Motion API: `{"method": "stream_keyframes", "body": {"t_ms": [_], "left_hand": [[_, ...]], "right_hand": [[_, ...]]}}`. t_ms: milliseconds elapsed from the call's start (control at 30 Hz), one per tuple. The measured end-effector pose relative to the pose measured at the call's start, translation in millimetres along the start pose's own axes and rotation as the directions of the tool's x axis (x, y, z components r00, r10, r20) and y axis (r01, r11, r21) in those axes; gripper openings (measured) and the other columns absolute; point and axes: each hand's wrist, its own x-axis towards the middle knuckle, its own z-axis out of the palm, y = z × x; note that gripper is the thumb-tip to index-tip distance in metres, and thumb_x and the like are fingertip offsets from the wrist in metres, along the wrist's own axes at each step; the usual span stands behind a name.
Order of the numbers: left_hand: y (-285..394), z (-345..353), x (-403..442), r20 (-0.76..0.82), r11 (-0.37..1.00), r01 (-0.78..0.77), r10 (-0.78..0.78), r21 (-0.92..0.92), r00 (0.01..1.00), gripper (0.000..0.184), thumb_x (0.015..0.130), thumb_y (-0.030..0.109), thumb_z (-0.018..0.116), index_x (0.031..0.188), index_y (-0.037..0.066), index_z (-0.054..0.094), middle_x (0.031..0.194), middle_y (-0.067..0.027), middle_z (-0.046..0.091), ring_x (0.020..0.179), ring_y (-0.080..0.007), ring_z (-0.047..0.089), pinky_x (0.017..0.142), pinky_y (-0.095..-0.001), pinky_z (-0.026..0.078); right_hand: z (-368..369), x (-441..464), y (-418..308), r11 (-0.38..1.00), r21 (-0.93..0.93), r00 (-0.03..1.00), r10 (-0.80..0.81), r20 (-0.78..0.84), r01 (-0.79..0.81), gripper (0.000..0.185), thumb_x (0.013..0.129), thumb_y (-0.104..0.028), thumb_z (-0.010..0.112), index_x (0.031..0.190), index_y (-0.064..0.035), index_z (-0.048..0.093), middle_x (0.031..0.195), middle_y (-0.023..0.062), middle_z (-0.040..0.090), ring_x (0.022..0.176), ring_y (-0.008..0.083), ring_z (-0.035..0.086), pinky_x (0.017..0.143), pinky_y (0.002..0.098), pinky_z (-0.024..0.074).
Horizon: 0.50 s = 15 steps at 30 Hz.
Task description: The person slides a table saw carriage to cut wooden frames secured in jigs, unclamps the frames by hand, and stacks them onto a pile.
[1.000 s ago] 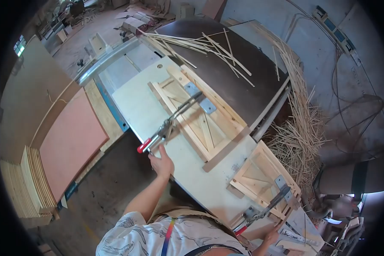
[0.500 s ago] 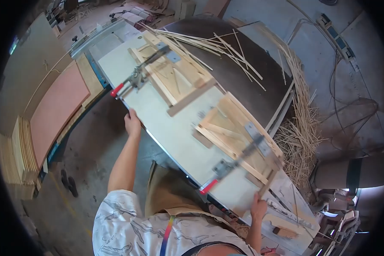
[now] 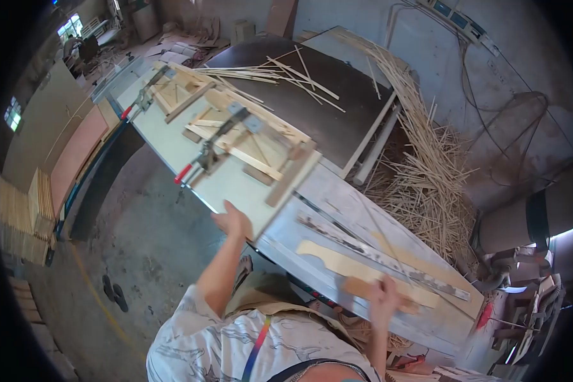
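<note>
My left hand [image 3: 233, 221] is on the near edge of a long pale jig board [image 3: 226, 184], close to its right corner, the thumb side over the top and other fingers outside the edge. Two toggle clamps with red handles, a nearer one [image 3: 207, 153] and a farther one [image 3: 143, 99], are fixed on the board across pale wooden strips [image 3: 254, 159]. My right hand [image 3: 383, 298], smeared by motion, is over a small wooden block [image 3: 360, 288] beside a curved pale wood piece [image 3: 325, 256]. Whether its fingers grip the block is unclear.
The board lies on a long metal machine table [image 3: 286, 239]. Thin sticks [image 3: 305, 76] lie on a dark panel [image 3: 254, 54] beyond, with a large heap of offcuts [image 3: 420, 172] at right. Stacked boards [image 3: 41, 204] stand left; slippers [image 3: 114, 293] lie on the floor.
The jig board with its clamps has slid away toward the upper left, exposing more metal table. My right hand has left the board's end and come to the wooden block. The view has shifted.
</note>
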Motion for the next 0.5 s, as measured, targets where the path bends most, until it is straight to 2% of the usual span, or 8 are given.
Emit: {"method": "stream_keyframes", "body": {"t_ms": [67, 133, 200, 233, 267, 300, 333, 500], "left_hand": [[10.6, 13.2, 18.2, -0.185, 0.981, 0.071, -0.037, 0.180, 0.982, 0.083, 0.102, 0.058, 0.056, 0.143, -0.014, 0.044, 0.139, -0.0372, 0.056, 0.131, -0.0499, 0.056, 0.110, -0.0543, 0.046], [9.4, 12.3, 28.1, -0.182, 0.972, 0.106, -0.067, 0.212, 0.981, 0.085, 0.102, 0.060, 0.055, 0.140, -0.015, 0.046, 0.135, -0.0356, 0.060, 0.126, -0.0495, 0.060, 0.108, -0.0541, 0.048], [15.1, 7.6, 24.3, -0.199, 0.959, 0.120, -0.069, 0.258, 0.978, 0.084, 0.102, 0.060, 0.055, 0.138, -0.015, 0.047, 0.134, -0.0354, 0.061, 0.125, -0.0496, 0.061, 0.107, -0.0538, 0.049], [17.2, 5.4, 22.8, -0.208, 0.944, 0.133, -0.072, 0.301, 0.976, 0.083, 0.103, 0.060, 0.055, 0.136, -0.016, 0.049, 0.133, -0.0351, 0.062, 0.124, -0.0497, 0.062, 0.106, -0.0535, 0.050], [17.1, 2.7, 23.6, -0.216, 0.944, 0.135, -0.070, 0.302, 0.974, 0.083, 0.103, 0.060, 0.055, 0.136, -0.016, 0.049, 0.133, -0.0351, 0.062, 0.124, -0.0497, 0.062, 0.106, -0.0535, 0.050], [17.0, -0.5, 24.8, -0.213, 0.950, 0.139, -0.080, 0.279, 0.974, 0.083, 0.103, 0.060, 0.055, 0.136, -0.015, 0.049, 0.134, -0.0355, 0.062, 0.126, -0.0496, 0.062, 0.107, -0.0529, 0.050], [18.9, -1.1, 22.9, -0.209, 0.956, 0.143, -0.089, 0.256, 0.974, 0.083, 0.102, 0.061, 0.055, 0.136, -0.015, 0.050, 0.136, -0.0359, 0.061, 0.127, -0.0494, 0.061, 0.108, -0.0522, 0.050], [28.7, 0.8, 18.5, -0.224, 0.946, 0.136, -0.069, 0.296, 0.972, 0.087, 0.101, 0.062, 0.058, 0.138, -0.016, 0.048, 0.138, -0.0357, 0.060, 0.129, -0.0488, 0.060, 0.110, -0.0515, 0.050]], "right_hand": [[-76.6, -34.2, 115.1, 0.969, -0.181, 0.937, 0.098, -0.334, -0.166, 0.032, 0.100, -0.014, 0.069, 0.124, 0.0076, 0.067, 0.096, 0.0144, 0.070, 0.086, 0.0204, 0.063, 0.081, 0.0340, 0.0521], [-163.7, -86.7, 266.4, 0.851, -0.293, 0.810, 0.231, -0.539, -0.437, 0.046, 0.104, -0.030, 0.066, 0.120, 0.0132, 0.066, 0.108, 0.0257, 0.074, 0.097, 0.0313, 0.071, 0.085, 0.0429, 0.0550], [-236.0, -121.4, 327.6, 0.399, -0.384, 0.553, 0.626, -0.550, -0.833, 0.060, 0.105, -0.045, 0.061, 0.120, 0.0129, 0.067, 0.109, 0.0275, 0.074, 0.098, 0.0372, 0.071, 0.088, 0.0452, 0.0549], [-256.0, -144.5, 369.8, 0.402, -0.388, 0.558, 0.628, -0.542, -0.829, 0.060, 0.105, -0.045, 0.061, 0.120, 0.0129, 0.067, 0.109, 0.0275, 0.074, 0.098, 0.0372, 0.071, 0.088, 0.0452, 0.0549], [-264.2, -161.9, 411.0, 0.476, 0.014, 0.405, 0.764, -0.502, -0.880, 0.065, 0.105, -0.050, 0.057, 0.122, 0.0114, 0.068, 0.112, 0.0290, 0.073, 0.101, 0.0410, 0.071, 0.090, 0.0475, 0.0553], [-272.3, -178.6, 450.6, 0.429, 0.416, 0.235, 0.867, -0.441, -0.802, 0.069, 0.105, -0.055, 0.054, 0.124, 0.0099, 0.068, 0.114, 0.0304, 0.073, 0.105, 0.0449, 0.071, 0.092, 0.0499, 0.0556], [-270.8, -174.5, 456.5, 0.389, 0.504, 0.141, 0.876, -0.461, -0.771, 0.069, 0.106, -0.055, 0.052, 0.124, 0.0104, 0.068, 0.114, 0.0307, 0.073, 0.105, 0.0453, 0.071, 0.091, 0.0501, 0.0561], [-251.0, -136.9, 478.1, 0.284, 0.144, 0.114, 0.725, -0.679, -0.948, 0.072, 0.108, -0.054, 0.045, 0.124, 0.0128, 0.067, 0.115, 0.0323, 0.073, 0.104, 0.0473, 0.072, 0.089, 0.0515, 0.0583]]}}
